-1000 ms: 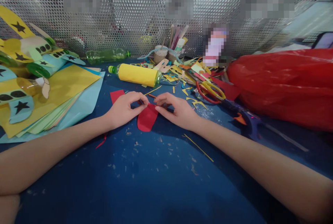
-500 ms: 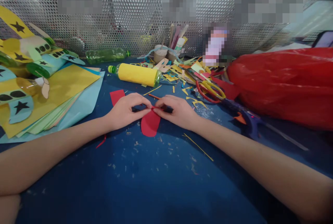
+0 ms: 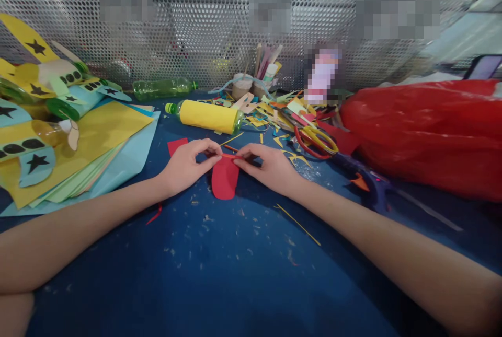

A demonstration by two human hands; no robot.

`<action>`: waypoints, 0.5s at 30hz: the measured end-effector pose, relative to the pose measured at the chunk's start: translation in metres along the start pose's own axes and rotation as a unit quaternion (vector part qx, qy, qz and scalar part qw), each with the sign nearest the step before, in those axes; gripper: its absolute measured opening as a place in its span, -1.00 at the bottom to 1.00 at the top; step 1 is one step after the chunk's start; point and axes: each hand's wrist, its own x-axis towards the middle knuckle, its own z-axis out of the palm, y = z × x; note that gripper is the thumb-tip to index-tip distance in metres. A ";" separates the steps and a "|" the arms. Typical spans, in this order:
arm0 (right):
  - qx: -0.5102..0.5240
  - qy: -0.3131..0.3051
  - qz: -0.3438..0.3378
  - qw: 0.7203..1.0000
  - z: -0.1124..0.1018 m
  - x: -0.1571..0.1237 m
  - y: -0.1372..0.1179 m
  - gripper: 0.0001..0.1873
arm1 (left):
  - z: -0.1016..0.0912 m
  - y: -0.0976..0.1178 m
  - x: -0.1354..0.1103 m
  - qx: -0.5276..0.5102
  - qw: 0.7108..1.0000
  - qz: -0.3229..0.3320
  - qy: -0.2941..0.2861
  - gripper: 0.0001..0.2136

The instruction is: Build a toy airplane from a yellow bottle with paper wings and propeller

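A red paper piece (image 3: 225,180) with a rounded lower end hangs between my hands, and its top edge looks folded. My left hand (image 3: 194,162) pinches the left end of that edge between thumb and fingers. At the right end, my right hand (image 3: 269,164) pinches the same edge. Another red paper piece (image 3: 178,146) lies behind my left hand, partly hidden by it. Beyond the hands rests a green bottle wrapped in yellow paper (image 3: 209,117).
Paper sheets (image 3: 129,154) and decorated bottle planes (image 3: 35,154) fill the left. Scissors (image 3: 316,141), paper scraps (image 3: 270,115), a blue glue gun (image 3: 374,185) and a red plastic bag (image 3: 423,133) lie rightward. A perforated metal panel (image 3: 204,23) stands behind.
My fingertips have moved slightly apart along the red paper's top edge, so more of the folded edge shows. The view has shifted a little.
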 end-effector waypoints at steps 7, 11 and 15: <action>-0.003 0.001 -0.001 1.000 0.002 0.001 0.002 -0.80 | 0.001 -0.006 -0.001 -0.079 0.995 -0.046 0.038 -0.94; -0.028 0.024 0.016 0.999 0.002 0.001 0.002 -0.79 | -0.011 -0.009 0.009 -0.068 0.990 -0.105 0.069 -0.85; -0.092 0.054 0.016 0.994 0.002 0.002 0.006 -0.81 | -0.036 -0.022 0.026 -0.022 0.985 -0.150 0.085 -0.86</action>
